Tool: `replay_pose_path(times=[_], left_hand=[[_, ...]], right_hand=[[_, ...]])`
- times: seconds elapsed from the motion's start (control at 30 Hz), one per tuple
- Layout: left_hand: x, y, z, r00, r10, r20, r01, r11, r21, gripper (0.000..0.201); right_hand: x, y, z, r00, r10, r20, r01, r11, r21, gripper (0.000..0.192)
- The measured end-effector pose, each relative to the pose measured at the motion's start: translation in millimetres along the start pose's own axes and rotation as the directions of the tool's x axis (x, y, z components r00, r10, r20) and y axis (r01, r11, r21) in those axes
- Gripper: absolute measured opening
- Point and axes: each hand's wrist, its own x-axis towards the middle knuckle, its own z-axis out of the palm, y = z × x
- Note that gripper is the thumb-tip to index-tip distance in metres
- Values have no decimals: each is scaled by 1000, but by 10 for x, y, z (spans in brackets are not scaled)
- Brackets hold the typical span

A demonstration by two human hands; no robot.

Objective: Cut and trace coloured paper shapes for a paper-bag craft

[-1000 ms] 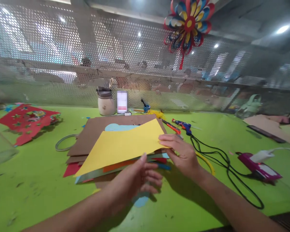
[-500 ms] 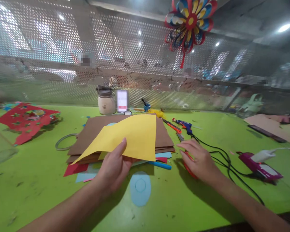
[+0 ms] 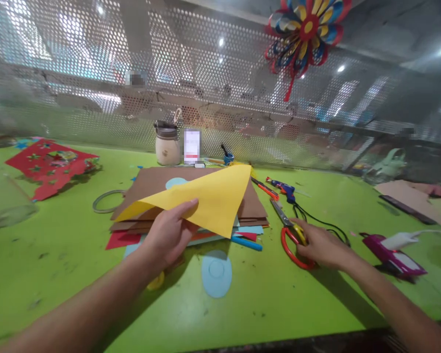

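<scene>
I see the left hand [image 3: 167, 235] pinching the yellow sheet [image 3: 209, 198], lifted above the paper stack [image 3: 250, 208]. Right of the stack, the right hand [image 3: 321, 245] grasps the scissors [image 3: 292, 235].

Two bare, sleeveless forearms

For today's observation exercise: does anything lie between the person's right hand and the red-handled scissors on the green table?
No. The right hand already rests on the handles of the scissors, with nothing visible between them. The glue gun's black cable runs just behind the hand. The left hand holds the yellow paper.
</scene>
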Motion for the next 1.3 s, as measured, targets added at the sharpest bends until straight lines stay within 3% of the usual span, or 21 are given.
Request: replay_pose_path(times=[0.17, 0.33, 0.5, 0.6, 0.7, 0.77, 0.87, 1.03, 1.2, 1.3], left_hand=[[51, 3, -46, 999, 41, 6, -41, 999, -15, 28], [53, 5, -63, 999, 43, -5, -43, 999, -4, 27], [45, 49, -46, 998, 62, -8, -62, 998, -24, 27], [39, 88, -26, 999, 52, 0, -52, 997, -50, 26], [28, 137, -7, 999, 52, 3, -51, 995, -81, 27], [20, 169, -5, 998, 63, 2, -63, 994, -88, 28], [16, 212, -24, 997, 71, -17, -72, 993, -97, 28], [45, 263, -53, 994, 69, -83, -79, 989, -126, 21], [66, 250, -51, 988, 86, -131, -92, 995, -35, 16], [46, 240, -48, 992, 92, -90, -89, 995, 45, 19]], right_hand=[[128, 73, 55, 994, 103, 40, -108, 984, 145, 80], [168, 205, 17, 992, 118, 32, -122, 939, 322, 60], [-13, 281, -78, 998, 54, -30, -30, 847, 530, 43], [-203, 88, -96, 989, -103, -110, 150, 718, 680, 24], [-355, -277, -100, 916, -300, -265, 376, 419, 827, 31], [-413, -505, -113, 858, -438, -266, 429, 328, 842, 34], [-453, -667, -124, 837, -537, -104, 374, 422, 826, 38], [-475, -534, -24, 886, -460, 55, 268, 606, 749, 33], [-535, -534, -3, 904, -423, 54, 267, 659, 703, 36], [-531, -650, -94, 875, -466, 129, 279, 705, 652, 29]])
